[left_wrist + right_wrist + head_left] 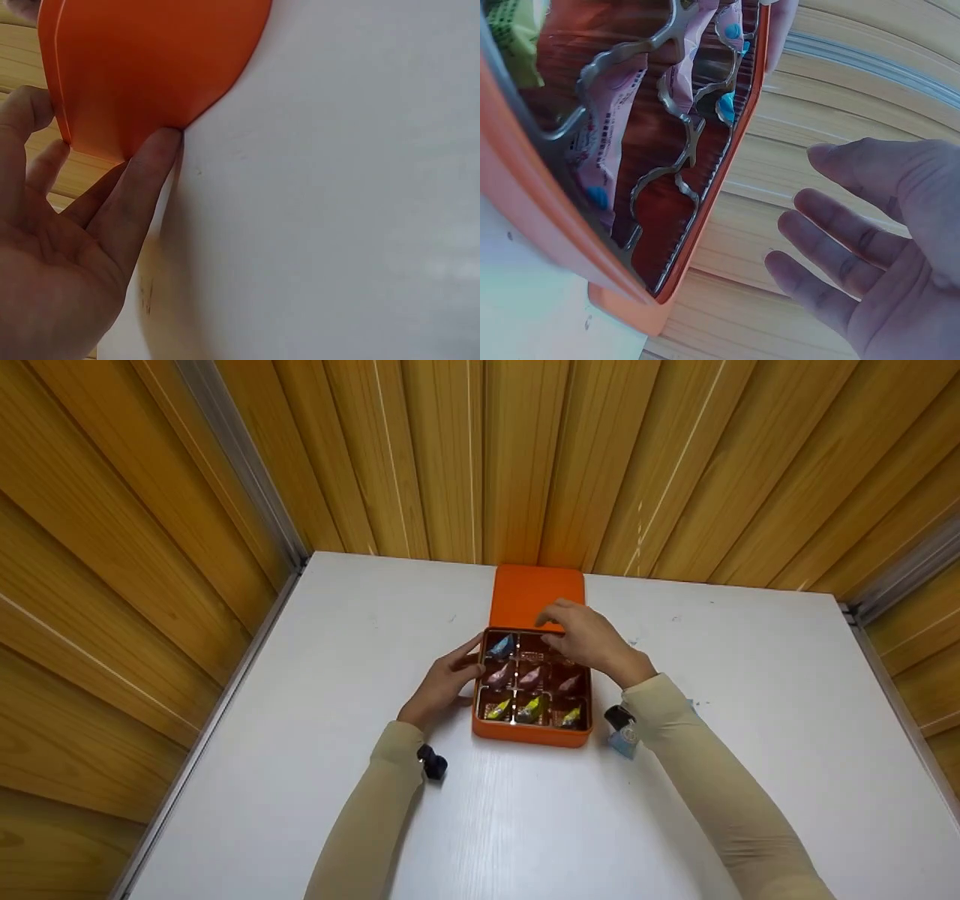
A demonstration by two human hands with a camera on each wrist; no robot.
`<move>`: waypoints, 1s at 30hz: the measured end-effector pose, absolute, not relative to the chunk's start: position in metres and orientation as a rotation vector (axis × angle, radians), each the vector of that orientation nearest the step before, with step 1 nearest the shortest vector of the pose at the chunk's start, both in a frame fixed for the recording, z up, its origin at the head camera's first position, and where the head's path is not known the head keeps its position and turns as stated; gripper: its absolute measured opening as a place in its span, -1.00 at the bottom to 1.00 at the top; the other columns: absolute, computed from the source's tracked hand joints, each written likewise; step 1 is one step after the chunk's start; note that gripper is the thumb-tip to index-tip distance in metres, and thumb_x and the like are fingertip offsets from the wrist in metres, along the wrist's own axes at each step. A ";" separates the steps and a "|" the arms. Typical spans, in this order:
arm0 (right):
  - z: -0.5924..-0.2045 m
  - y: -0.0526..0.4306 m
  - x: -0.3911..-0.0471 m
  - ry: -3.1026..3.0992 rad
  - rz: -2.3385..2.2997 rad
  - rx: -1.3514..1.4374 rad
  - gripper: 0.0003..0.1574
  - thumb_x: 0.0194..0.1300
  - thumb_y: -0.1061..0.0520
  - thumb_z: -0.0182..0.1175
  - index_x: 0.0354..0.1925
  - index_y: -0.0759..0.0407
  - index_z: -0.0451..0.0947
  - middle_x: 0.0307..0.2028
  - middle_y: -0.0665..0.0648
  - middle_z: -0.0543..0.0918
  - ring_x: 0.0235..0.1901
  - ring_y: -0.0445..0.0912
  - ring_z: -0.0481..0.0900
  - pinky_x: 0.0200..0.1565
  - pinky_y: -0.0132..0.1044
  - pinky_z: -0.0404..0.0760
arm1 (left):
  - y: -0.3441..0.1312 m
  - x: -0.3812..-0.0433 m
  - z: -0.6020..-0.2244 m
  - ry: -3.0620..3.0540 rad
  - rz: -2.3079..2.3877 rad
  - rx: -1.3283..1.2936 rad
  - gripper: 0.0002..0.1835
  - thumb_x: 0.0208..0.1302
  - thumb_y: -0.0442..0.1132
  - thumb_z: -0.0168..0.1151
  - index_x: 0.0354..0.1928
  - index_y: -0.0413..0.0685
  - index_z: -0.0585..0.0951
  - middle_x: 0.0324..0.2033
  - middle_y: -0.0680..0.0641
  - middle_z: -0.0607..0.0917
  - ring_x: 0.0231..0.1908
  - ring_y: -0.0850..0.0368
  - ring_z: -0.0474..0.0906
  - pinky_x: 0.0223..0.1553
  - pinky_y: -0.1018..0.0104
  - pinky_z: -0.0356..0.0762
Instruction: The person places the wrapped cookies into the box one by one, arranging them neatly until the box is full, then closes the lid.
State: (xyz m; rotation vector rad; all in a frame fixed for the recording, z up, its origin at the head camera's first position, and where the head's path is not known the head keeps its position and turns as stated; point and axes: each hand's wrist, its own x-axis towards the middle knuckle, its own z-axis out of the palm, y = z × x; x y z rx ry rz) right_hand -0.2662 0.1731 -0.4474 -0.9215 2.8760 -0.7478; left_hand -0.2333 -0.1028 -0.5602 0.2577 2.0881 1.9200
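An orange box [531, 733] with a brown divided insert sits on the white table. Yellow-green wrapped packets [533, 709] lie in its near row, pink packets [531, 676] in the middle row, and a blue packet [502, 646] in the far left compartment. My left hand [444, 684] rests against the box's left side, its extended fingers [142, 187] touching the orange wall. Over the far right corner is my right hand [589, 636], fingers spread and loosely bent. Nothing lies between those fingers [832, 244] in the right wrist view.
Behind the box lies a flat orange lid [525, 589], close to the wood-panelled wall [517, 457]. Another blue packet [622, 742] is on the table [525, 825] beside the right wrist. A bit of blue [692, 706] shows past the right sleeve. Panels also line both sides.
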 end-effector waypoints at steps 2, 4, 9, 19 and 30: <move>-0.448 0.177 -0.263 2.889 -0.766 -0.891 -0.67 0.46 0.21 0.38 0.15 0.25 0.69 0.09 0.25 0.65 0.15 0.23 0.64 0.22 0.16 0.59 | -0.103 -0.233 -0.561 2.102 1.913 0.267 -0.31 0.57 -0.17 0.21 0.64 0.43 0.30 0.43 -0.19 0.51 0.27 -0.12 0.56 -0.23 0.05 0.77; -0.449 0.181 -0.260 2.902 -0.783 -0.863 -0.66 0.46 0.21 0.38 0.15 0.26 0.69 0.09 0.27 0.65 0.15 0.25 0.63 0.21 0.18 0.59 | -0.102 -0.233 -0.561 2.095 1.918 0.264 -0.31 0.56 -0.17 0.21 0.64 0.42 0.30 0.43 -0.20 0.51 0.26 -0.11 0.56 -0.25 0.08 0.76; -0.450 0.191 -0.253 2.942 -0.801 -0.818 -0.64 0.44 0.22 0.40 0.15 0.28 0.67 0.10 0.28 0.63 0.14 0.24 0.63 0.19 0.16 0.60 | -0.102 -0.232 -0.561 2.055 1.946 0.232 -0.31 0.57 -0.18 0.21 0.64 0.42 0.31 0.44 -0.20 0.50 0.25 -0.13 0.57 -0.20 0.04 0.78; -0.455 0.210 -0.240 3.008 -0.856 -0.696 -0.62 0.43 0.25 0.40 0.17 0.29 0.64 0.10 0.29 0.63 0.14 0.28 0.62 0.20 0.19 0.59 | -0.102 -0.232 -0.562 2.057 1.942 0.229 -0.31 0.57 -0.18 0.22 0.63 0.45 0.31 0.44 -0.21 0.49 0.26 -0.15 0.55 -0.15 -0.03 0.77; -0.465 0.229 -0.226 3.072 -0.886 -0.612 -0.63 0.40 0.29 0.41 0.15 0.31 0.66 0.11 0.30 0.64 0.13 0.28 0.63 0.16 0.18 0.63 | -0.102 -0.233 -0.563 2.102 1.909 0.222 -0.31 0.54 -0.13 0.23 0.62 0.49 0.33 0.42 -0.18 0.52 0.28 -0.13 0.55 -0.19 0.01 0.78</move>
